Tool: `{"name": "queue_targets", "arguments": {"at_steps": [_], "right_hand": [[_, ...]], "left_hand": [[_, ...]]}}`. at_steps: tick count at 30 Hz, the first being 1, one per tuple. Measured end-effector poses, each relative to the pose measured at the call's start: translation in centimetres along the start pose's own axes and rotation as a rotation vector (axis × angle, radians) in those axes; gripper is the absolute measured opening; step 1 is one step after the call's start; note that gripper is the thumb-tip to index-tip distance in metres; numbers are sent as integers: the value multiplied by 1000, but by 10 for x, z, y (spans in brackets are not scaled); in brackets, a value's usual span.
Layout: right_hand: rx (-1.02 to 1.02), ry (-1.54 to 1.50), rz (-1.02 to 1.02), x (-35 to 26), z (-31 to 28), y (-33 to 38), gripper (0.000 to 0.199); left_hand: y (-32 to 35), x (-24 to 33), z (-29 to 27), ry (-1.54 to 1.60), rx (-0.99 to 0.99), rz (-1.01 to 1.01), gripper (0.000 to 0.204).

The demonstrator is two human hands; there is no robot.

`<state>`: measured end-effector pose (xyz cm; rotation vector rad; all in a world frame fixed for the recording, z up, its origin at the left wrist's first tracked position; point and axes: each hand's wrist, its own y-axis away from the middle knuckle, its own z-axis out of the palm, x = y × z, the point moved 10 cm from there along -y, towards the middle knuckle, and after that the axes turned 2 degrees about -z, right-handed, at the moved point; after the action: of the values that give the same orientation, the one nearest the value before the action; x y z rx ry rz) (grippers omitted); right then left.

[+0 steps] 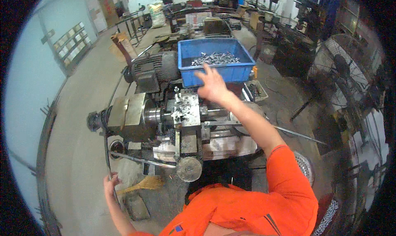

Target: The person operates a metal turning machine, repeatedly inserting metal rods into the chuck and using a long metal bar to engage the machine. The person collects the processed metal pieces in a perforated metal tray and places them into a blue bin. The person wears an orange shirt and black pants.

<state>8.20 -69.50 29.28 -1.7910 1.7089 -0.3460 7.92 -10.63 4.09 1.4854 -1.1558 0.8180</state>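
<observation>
Right hand (pixel 212 86) spread, just before blue bin (pixel 231 73) of metal parts (pixel 215 58); left hand (pixel 110 183) gripping long lever (pixel 108 153).

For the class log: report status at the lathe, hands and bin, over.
Right hand open, reaching at the blue bin of metal parts. Left hand gripping a long lever. Nothing between hand and bin.

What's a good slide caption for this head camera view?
Right hand reaches open toward blue bin of metal parts above a lathe; left hand grips a long lever.
</observation>
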Motion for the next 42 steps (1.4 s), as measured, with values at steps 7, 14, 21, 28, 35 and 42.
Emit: {"name": "queue_targets", "arguments": {"at_steps": [7,14,21,28,35,42], "right_hand": [[-184,-396,313,67,16,201,36],[-24,-110,861,174,-65,440,33],[309,332,1443,246,-223,731,23],[180,458,1840,225,-283,863,34],[-129,438,2036,212,-232,803,49],[-209,463,2111,208,-231,799,60]], "left_hand": [[-10,-5,-13,19,83,21,31],[-63,-98,-79,189,131,-373,33],[-14,-55,-12,191,90,-230,28],[124,83,107,-34,20,52,40],[5,-2,14,142,125,-78,32],[-78,-66,-33,218,-207,-220,41]]}}
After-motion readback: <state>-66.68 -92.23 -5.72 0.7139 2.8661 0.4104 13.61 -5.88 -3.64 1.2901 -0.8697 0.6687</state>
